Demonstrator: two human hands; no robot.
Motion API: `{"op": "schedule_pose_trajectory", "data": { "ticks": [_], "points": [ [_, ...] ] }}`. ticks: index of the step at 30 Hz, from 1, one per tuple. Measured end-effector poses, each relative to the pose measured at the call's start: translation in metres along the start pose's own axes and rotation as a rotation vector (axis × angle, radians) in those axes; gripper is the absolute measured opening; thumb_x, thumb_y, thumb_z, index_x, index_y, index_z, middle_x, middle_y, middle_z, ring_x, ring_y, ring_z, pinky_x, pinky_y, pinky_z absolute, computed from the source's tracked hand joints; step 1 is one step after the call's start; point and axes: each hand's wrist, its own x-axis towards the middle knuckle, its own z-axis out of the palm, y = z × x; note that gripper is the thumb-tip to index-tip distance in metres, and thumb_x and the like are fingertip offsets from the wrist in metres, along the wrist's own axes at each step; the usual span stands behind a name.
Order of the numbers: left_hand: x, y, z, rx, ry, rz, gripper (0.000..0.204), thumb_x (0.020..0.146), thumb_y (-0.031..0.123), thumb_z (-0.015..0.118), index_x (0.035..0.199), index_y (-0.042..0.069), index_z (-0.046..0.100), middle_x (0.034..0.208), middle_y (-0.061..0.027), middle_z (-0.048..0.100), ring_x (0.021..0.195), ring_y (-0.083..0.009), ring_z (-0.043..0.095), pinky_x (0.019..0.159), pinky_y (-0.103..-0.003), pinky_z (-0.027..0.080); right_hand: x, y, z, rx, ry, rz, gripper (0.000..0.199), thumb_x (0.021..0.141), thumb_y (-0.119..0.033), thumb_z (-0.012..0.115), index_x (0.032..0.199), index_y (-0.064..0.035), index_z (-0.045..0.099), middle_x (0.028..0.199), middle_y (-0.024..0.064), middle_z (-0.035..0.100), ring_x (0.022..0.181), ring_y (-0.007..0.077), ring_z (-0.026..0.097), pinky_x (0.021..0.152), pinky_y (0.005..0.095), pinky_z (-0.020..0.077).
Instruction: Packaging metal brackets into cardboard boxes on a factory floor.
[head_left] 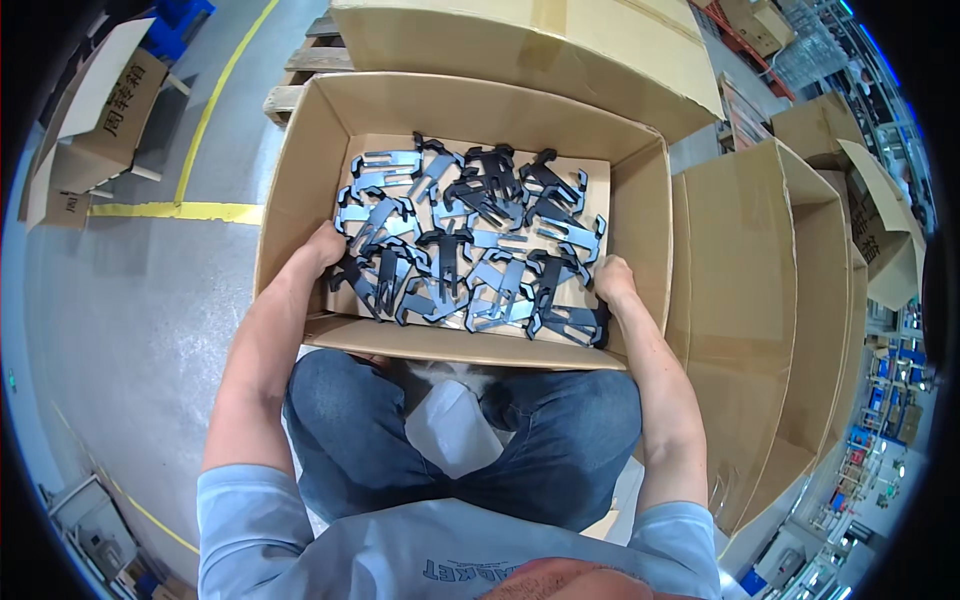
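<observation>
An open cardboard box (300, 170) stands in front of my knees. On a cardboard sheet (590, 175) inside it lies a layer of several flat black plastic clip parts (470, 240), some overlapping. My left hand (322, 248) reaches down inside the box at its left wall, fingers tucked by the leftmost parts and the sheet's edge. My right hand (610, 280) is inside at the right, fingers down beside the parts at the near right corner. Whether either hand grips the sheet or a part is hidden.
A closed cardboard box (530, 40) sits behind the open one on a wooden pallet (300, 70). Tall open boxes (770, 300) stand to the right. A yellow floor line (180, 211) runs at the left, beside another box (95, 110). Something white (450, 430) lies between my legs.
</observation>
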Motion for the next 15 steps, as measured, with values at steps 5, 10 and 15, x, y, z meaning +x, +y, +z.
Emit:
{"op": "schedule_pose_trajectory", "data": {
  "ticks": [5,10,15],
  "points": [
    [0.006,-0.002,0.009,0.076,0.013,0.013,0.035,0.092,0.009,0.038,0.117,-0.010,0.054,0.113,-0.0262,0.063,0.101,-0.0373,0.062,0.089,-0.044,0.050,0.007,0.015,0.004,-0.013,0.059,-0.031,0.034,0.093,-0.021,0.047,0.101,0.0054,0.067,0.101,0.0241,0.068,0.092,0.0371,0.065,0.083,0.0424,0.0524],
    [0.004,-0.002,0.008,0.123,0.083,-0.005,0.034,0.092,0.008,0.039,0.120,-0.009,0.050,0.117,-0.0267,0.061,0.103,-0.0401,0.062,0.091,-0.046,0.050,0.002,0.008,0.003,0.016,0.041,-0.037,0.032,0.092,-0.018,0.048,0.103,0.0057,0.066,0.103,0.0243,0.068,0.094,0.0374,0.065,0.084,0.0425,0.0523],
    [-0.008,0.010,0.008,0.173,0.146,-0.089,0.034,0.092,0.008,0.040,0.121,-0.007,0.048,0.119,-0.0268,0.061,0.103,-0.0417,0.062,0.091,-0.047,0.050,-0.012,-0.005,-0.005,0.089,0.026,-0.007,0.031,0.090,-0.014,0.048,0.108,0.0056,0.064,0.107,0.0264,0.067,0.101,0.0399,0.065,0.088,0.0433,0.0519]
  ]
}}
